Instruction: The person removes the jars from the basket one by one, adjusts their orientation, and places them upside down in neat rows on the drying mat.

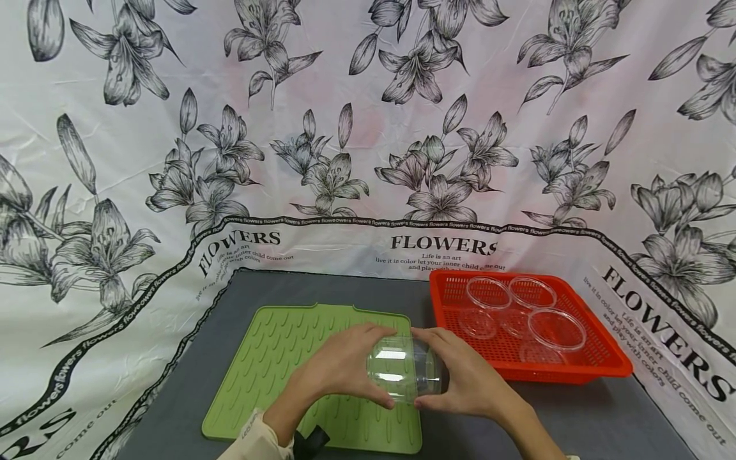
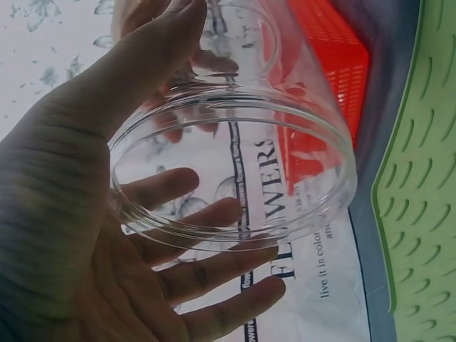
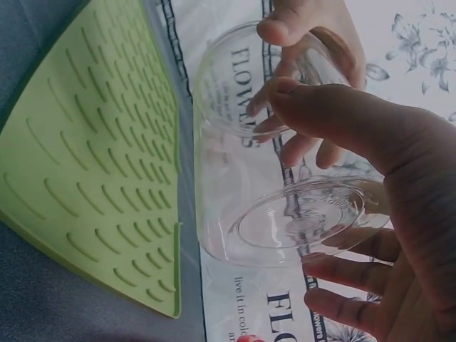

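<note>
Between both hands, over the right part of the green mat, a clear round plastic container is held on its side. Its open mouth faces the left hand, whose thumb and fingers curve round the rim. At the other end the right hand grips near the flat base, thumb on one side and fingers spread on the other. The mat's raised ridges show through the clear wall in the head view.
A red perforated basket stands at the back right, with several clear containers upright inside. The grey tabletop carries the mat. A white flower-printed cloth rises behind and along both sides.
</note>
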Demonstrator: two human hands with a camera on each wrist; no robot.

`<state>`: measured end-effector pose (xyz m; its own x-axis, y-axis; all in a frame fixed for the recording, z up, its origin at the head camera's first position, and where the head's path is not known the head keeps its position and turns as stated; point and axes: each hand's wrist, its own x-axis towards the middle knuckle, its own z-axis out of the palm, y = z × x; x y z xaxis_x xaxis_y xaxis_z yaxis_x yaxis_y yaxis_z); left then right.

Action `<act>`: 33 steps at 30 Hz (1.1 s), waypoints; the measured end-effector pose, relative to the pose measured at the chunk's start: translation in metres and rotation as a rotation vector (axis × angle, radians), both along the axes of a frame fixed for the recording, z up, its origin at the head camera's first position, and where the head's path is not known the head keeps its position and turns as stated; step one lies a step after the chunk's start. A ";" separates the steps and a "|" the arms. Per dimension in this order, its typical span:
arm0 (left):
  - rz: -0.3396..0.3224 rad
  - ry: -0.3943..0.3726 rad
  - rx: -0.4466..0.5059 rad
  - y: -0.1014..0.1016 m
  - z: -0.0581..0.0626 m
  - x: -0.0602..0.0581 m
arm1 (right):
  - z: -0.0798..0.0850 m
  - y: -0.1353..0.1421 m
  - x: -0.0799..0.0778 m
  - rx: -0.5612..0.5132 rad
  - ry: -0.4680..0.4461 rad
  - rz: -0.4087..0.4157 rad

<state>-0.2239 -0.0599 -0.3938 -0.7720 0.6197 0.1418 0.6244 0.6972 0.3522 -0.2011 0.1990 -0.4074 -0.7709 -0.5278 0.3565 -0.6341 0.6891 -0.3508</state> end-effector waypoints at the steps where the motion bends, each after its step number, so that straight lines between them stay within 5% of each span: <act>1: 0.000 -0.001 0.014 -0.001 -0.002 -0.001 | 0.000 0.000 0.000 -0.006 0.001 -0.001; 20: 0.021 -0.062 0.354 -0.016 -0.011 -0.001 | -0.003 0.004 -0.005 -0.255 -0.095 0.006; 33: 0.015 -0.214 0.634 -0.021 -0.019 0.000 | -0.006 0.005 -0.010 -0.371 -0.086 0.023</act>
